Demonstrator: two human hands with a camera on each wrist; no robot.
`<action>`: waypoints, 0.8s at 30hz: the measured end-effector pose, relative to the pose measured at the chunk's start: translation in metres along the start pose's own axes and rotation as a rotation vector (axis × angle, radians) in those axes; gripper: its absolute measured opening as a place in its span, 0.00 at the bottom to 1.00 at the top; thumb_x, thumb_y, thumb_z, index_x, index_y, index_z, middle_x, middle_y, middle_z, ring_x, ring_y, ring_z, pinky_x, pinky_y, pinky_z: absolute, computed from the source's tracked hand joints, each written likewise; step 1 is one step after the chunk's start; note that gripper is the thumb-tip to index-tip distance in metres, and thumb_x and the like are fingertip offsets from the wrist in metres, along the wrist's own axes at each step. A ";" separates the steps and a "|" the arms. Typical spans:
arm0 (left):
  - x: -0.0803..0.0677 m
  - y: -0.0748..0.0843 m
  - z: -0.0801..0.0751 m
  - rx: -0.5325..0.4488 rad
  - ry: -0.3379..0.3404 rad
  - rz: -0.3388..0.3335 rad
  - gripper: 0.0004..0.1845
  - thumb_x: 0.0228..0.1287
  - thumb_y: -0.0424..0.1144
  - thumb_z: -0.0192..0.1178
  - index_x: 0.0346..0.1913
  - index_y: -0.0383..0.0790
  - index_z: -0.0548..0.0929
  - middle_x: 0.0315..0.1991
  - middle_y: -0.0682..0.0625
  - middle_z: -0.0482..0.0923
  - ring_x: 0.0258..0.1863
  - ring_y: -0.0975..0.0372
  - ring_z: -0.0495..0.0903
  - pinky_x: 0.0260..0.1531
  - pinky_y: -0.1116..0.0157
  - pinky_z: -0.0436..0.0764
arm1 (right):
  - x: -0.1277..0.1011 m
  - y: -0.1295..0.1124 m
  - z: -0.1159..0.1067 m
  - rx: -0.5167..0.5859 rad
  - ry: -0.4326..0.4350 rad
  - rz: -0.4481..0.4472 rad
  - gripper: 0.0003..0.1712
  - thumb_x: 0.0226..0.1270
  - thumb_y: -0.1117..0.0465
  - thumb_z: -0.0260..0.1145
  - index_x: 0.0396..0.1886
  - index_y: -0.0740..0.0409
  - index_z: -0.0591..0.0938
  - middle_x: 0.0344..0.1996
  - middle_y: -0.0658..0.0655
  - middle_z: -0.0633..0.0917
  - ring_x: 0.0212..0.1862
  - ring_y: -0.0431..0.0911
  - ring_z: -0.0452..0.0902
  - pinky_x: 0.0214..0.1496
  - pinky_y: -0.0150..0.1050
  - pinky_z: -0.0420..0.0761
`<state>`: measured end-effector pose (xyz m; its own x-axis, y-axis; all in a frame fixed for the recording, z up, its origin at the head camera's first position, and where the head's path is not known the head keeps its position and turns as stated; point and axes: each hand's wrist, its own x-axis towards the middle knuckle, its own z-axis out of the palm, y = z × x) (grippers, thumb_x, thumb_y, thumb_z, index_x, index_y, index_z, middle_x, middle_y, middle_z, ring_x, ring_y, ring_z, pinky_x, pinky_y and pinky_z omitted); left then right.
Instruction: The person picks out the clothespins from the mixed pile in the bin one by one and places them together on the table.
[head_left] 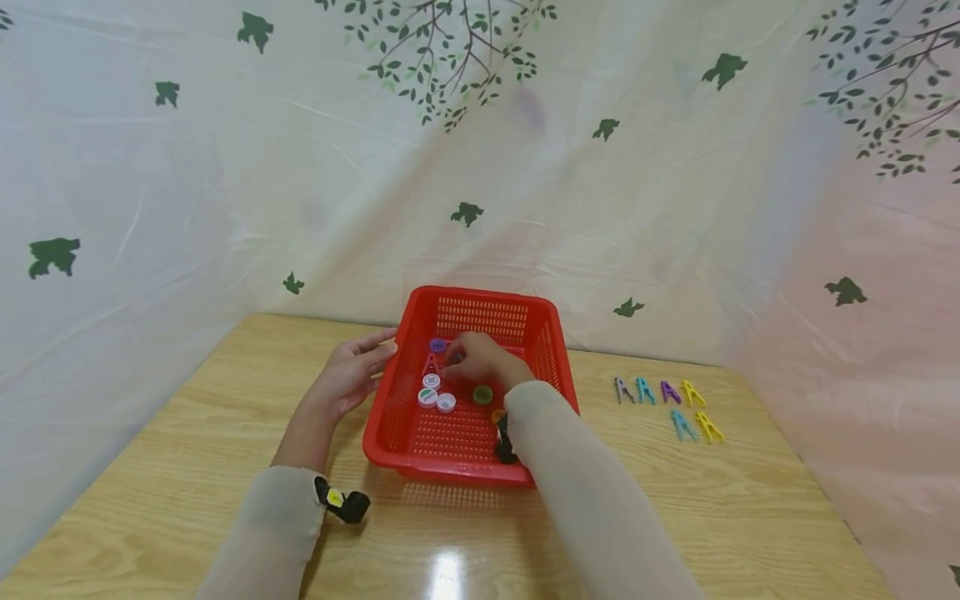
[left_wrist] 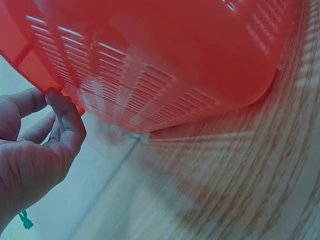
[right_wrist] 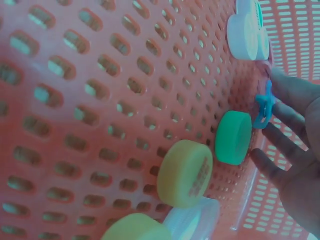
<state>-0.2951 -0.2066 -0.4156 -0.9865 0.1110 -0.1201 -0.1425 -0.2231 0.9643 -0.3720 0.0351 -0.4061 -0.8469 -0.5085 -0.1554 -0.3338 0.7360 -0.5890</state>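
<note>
While left hand (head_left: 351, 377) steadies red basket (head_left: 480, 312) (fingers relaxed), right hand (head_left: 480, 358) perhaps pinching blue clip (right_wrist: 263, 107).

bare worktop (head_left: 225, 417) lies open at 9 o'clock of the red basket (head_left: 390, 417) and along its near side. at 3 o'clock, a cluster of clothes pegs (head_left: 667, 404) blocks the way. inside, bottle caps (head_left: 435, 392) crowd the floor's far-left part; walls hem every side.
</note>
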 end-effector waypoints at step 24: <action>0.000 -0.001 -0.001 -0.003 -0.005 0.009 0.29 0.74 0.41 0.63 0.74 0.42 0.72 0.65 0.39 0.77 0.54 0.54 0.84 0.51 0.56 0.86 | 0.000 0.005 0.002 0.143 0.033 0.106 0.23 0.67 0.57 0.75 0.61 0.47 0.85 0.46 0.51 0.85 0.46 0.50 0.83 0.53 0.48 0.86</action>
<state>-0.2951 -0.2074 -0.4167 -0.9874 0.1137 -0.1097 -0.1334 -0.2274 0.9646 -0.3729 0.0380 -0.4113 -0.8880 -0.4150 -0.1981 -0.1817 0.7123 -0.6779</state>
